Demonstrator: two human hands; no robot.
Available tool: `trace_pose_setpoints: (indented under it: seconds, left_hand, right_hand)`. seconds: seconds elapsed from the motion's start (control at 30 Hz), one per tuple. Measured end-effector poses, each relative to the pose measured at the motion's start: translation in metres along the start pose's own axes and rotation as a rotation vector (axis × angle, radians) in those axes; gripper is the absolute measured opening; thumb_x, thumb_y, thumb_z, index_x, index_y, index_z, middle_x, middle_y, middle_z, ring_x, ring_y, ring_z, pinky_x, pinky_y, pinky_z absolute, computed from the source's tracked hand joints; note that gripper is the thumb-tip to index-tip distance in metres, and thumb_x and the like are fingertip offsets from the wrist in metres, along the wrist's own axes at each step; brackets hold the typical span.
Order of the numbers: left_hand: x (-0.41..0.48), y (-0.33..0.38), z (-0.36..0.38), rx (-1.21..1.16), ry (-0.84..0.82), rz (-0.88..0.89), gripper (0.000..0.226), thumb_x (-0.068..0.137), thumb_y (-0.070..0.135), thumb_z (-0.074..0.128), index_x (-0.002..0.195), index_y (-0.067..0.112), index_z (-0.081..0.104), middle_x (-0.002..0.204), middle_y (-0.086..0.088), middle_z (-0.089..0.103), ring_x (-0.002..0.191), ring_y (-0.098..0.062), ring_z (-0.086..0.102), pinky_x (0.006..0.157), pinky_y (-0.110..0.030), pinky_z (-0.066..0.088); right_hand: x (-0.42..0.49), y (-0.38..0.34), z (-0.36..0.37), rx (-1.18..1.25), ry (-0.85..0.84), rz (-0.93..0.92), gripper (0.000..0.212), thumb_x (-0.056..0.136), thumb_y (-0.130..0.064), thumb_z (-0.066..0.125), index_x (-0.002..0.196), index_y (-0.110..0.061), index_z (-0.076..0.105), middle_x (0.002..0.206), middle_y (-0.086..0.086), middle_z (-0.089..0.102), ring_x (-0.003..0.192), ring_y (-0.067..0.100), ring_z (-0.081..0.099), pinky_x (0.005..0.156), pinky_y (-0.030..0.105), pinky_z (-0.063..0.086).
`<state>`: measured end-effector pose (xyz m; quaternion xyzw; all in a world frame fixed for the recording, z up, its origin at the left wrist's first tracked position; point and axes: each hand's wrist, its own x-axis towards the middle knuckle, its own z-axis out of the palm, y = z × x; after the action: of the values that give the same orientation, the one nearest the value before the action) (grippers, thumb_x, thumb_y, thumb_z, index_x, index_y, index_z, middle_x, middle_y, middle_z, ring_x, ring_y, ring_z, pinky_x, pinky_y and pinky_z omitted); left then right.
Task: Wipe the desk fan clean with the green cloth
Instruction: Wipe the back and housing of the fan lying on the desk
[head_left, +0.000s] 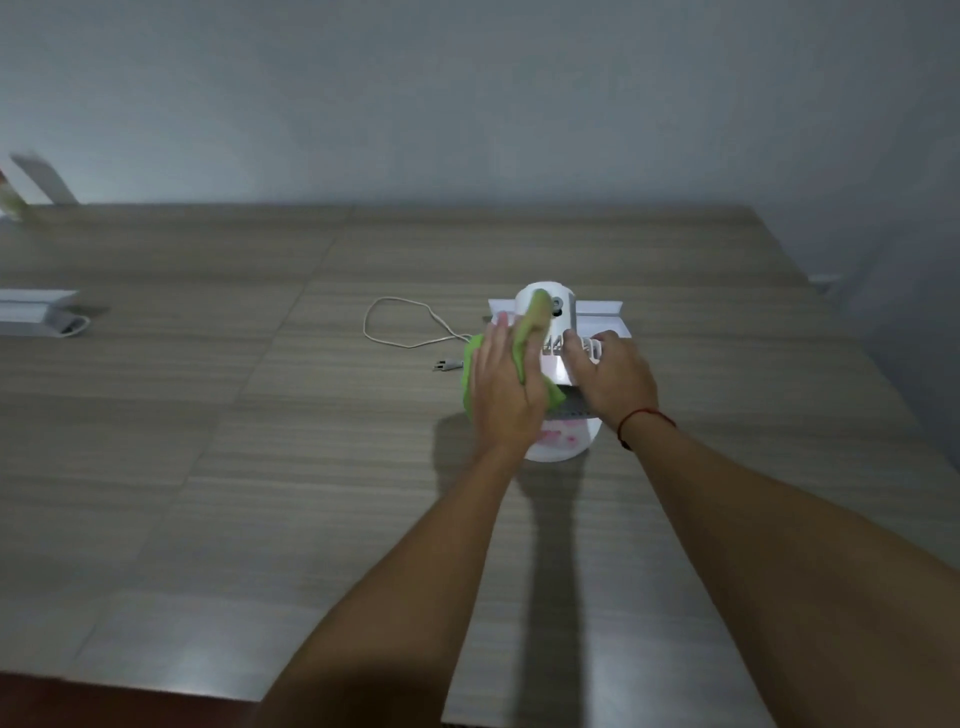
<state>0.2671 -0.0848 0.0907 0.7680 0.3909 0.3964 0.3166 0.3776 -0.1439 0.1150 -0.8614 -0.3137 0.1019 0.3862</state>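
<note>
A small white desk fan (558, 322) stands on the wooden table (260, 441), right of centre, with its rounded motor housing toward the wall. My left hand (501, 395) presses the green cloth (535, 322) against the fan's left side; a strip of cloth drapes up over the housing. My right hand (613, 379) grips the fan's right side at the grille. The fan's round white base (563, 441) shows below my hands.
The fan's white cord (395, 325) loops to the left, its plug lying on the table. A white box (602, 317) sits behind the fan. Another white box (36, 312) lies at the far left. The wall runs along the table's back edge.
</note>
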Motion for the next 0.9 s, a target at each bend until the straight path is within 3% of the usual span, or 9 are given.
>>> trace_pose_setpoints:
  seconds: [0.1,0.17,0.27,0.37,0.47,0.67,0.73,0.83,0.9]
  left_hand:
    - [0.017,-0.015,-0.006,-0.184,0.013,-0.263,0.061,0.098,0.051,0.024,0.127,0.008,0.056,0.123,-0.015,0.063,0.116,-0.029,0.057,0.105,-0.042,0.043]
    - [0.026,-0.028,-0.006,-0.298,0.001,-0.546,0.062,0.100,0.048,0.025,0.117,0.001,0.061,0.111,-0.018,0.065,0.106,-0.030,0.060,0.099,-0.041,0.046]
    - [0.034,-0.060,-0.007,-0.520,-0.073,-0.894,0.069,0.092,0.065,0.029,0.106,0.010,0.068,0.108,-0.010,0.067,0.099,-0.026,0.063,0.095,-0.041,0.050]
    - [0.027,-0.076,0.002,-0.853,-0.169,-1.001,0.063,0.093,0.062,0.028,0.089,0.019,0.073,0.083,-0.009,0.076,0.078,-0.023,0.068,0.074,-0.036,0.056]
    - [0.018,-0.079,0.010,-1.054,-0.206,-1.063,0.058,0.093,0.056,0.028,0.099,0.019,0.072,0.091,-0.012,0.073,0.087,-0.027,0.067,0.078,-0.038,0.055]
    - [0.016,-0.071,0.006,-0.924,-0.074,-1.025,0.044,0.093,0.042,0.035,0.093,0.018,0.071,0.081,-0.008,0.073,0.086,-0.028,0.065,0.071,-0.034,0.054]
    - [0.013,-0.049,-0.008,-0.711,-0.024,-0.939,0.050,0.096,0.041,0.033,0.104,0.009,0.069,0.096,-0.013,0.069,0.095,-0.028,0.061,0.075,-0.033,0.048]
    - [0.007,-0.016,-0.018,-0.350,0.045,-0.730,0.051,0.102,0.037,0.026,0.117,0.002,0.060,0.103,-0.008,0.055,0.099,-0.021,0.052,0.077,-0.026,0.032]
    - [0.001,-0.001,-0.016,-0.287,0.075,-0.462,0.047,0.102,0.038,0.030,0.120,0.004,0.058,0.112,-0.010,0.061,0.107,-0.025,0.057,0.084,-0.028,0.039]
  right_hand:
    - [0.005,0.005,0.000,-0.009,0.013,-0.012,0.055,0.074,-0.068,0.035,0.075,-0.017,0.056,0.090,0.010,0.066,0.084,0.033,0.061,0.068,0.034,0.046]
    - [0.008,0.008,0.001,-0.013,0.018,-0.018,0.055,0.075,-0.068,0.035,0.075,-0.018,0.058,0.087,0.008,0.066,0.082,0.030,0.062,0.068,0.035,0.048]
    - [0.012,0.013,0.003,-0.018,0.040,-0.032,0.054,0.076,-0.066,0.036,0.078,-0.019,0.061,0.088,0.005,0.067,0.080,0.027,0.062,0.068,0.033,0.049]
    - [0.012,0.017,0.005,-0.010,0.088,-0.050,0.049,0.078,-0.063,0.040,0.085,-0.021,0.064,0.092,0.002,0.066,0.084,0.023,0.060,0.069,0.031,0.045]
    - [0.008,0.020,0.006,0.037,0.122,-0.079,0.046,0.080,-0.059,0.044,0.090,-0.020,0.065,0.096,0.002,0.065,0.088,0.022,0.059,0.072,0.032,0.047]
    - [0.011,0.018,0.006,0.120,0.110,-0.030,0.055,0.073,-0.067,0.038,0.086,-0.019,0.060,0.097,0.005,0.064,0.092,0.025,0.059,0.079,0.038,0.050]
    - [0.012,0.016,0.007,0.102,0.081,-0.018,0.055,0.073,-0.069,0.036,0.086,-0.021,0.059,0.099,0.006,0.064,0.095,0.027,0.058,0.083,0.040,0.050]
    - [0.011,0.008,0.008,0.145,0.034,0.067,0.060,0.072,-0.076,0.035,0.090,-0.025,0.061,0.105,0.004,0.065,0.101,0.027,0.059,0.091,0.046,0.050]
    - [0.008,0.001,0.004,0.201,0.002,0.135,0.064,0.075,-0.079,0.029,0.091,-0.027,0.063,0.110,0.004,0.065,0.102,0.025,0.059,0.092,0.043,0.048]
